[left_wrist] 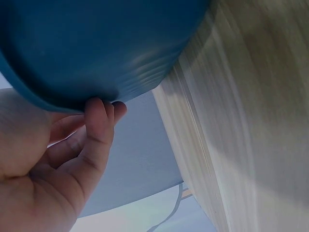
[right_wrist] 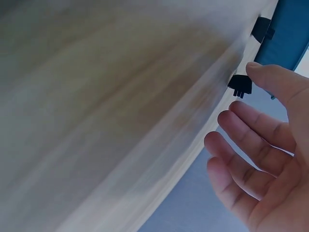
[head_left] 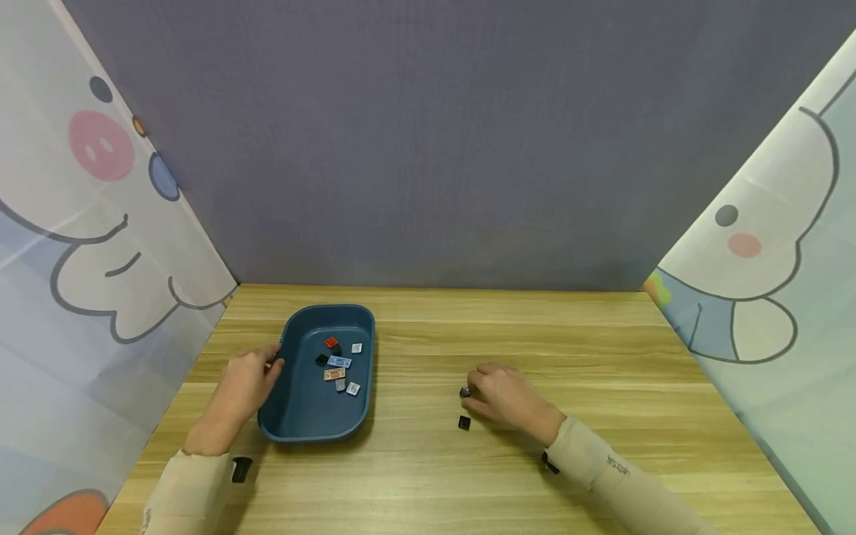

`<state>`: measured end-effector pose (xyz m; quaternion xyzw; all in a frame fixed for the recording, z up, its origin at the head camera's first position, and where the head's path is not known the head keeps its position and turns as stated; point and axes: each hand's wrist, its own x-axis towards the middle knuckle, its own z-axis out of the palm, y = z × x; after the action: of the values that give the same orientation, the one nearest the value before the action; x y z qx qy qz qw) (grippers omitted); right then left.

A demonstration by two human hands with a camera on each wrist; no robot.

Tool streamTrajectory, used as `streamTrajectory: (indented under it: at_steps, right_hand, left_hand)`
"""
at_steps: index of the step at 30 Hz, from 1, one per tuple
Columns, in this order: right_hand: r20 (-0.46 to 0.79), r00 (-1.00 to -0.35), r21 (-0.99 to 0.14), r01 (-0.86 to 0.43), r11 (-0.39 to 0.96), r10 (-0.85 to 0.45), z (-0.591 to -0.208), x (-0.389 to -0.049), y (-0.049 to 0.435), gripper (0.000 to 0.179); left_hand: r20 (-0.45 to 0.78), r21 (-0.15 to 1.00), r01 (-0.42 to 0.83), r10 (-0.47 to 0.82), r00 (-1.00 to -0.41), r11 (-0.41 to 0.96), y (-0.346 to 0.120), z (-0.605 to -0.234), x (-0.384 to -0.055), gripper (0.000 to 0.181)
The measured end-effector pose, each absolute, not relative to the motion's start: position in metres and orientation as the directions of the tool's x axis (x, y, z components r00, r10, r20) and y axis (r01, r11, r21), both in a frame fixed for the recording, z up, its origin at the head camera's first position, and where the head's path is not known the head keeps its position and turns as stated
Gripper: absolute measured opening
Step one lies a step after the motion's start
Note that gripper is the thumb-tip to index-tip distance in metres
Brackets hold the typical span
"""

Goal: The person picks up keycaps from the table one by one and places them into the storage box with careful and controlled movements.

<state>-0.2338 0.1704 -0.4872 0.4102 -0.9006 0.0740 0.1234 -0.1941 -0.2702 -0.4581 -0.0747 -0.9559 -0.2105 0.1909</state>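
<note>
A blue tray [head_left: 314, 412] stands on the left of the table. My left hand [head_left: 249, 377] pinches its left rim, with fingertips [left_wrist: 96, 116] against the tray wall in the left wrist view. Several small keycaps in white, black, red, blue and orange lie inside, among them an orange keycap [head_left: 334, 374]. My right hand [head_left: 504, 397] hovers low around a dark keycap [head_left: 464, 391], its thumb and fingers spread apart on either side. The right wrist view shows that black keycap [right_wrist: 240, 84] by the thumb tip, prongs showing.
Another black keycap [head_left: 464, 423] lies just in front of the right fingers. A black piece [head_left: 550, 464] is partly under the right sleeve, and a black strap end [head_left: 241, 469] sticks out by the left sleeve. A grey panel [head_left: 441, 148] closes the table's [head_left: 535, 319] back; printed curtains flank it.
</note>
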Motion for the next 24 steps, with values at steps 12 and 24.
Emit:
streamTrajectory:
  at_steps: [12,24]
  right_hand:
    - [0.266,-0.647,-0.026,-0.745,0.666,-0.714,-0.487,-0.235,0.169,0.023]
    - [0.329,-0.595,-0.064,-0.789,0.611,-0.733,-0.461,-0.241,0.157,0.017]
  left_hand:
    - [0.365,0.383,0.202,0.053,-0.929,0.901,-0.270,-0.456,-0.193,0.028]
    - [0.363,0.379,0.194,0.047,-0.930,0.905,-0.268,-0.455,-0.192,0.028]
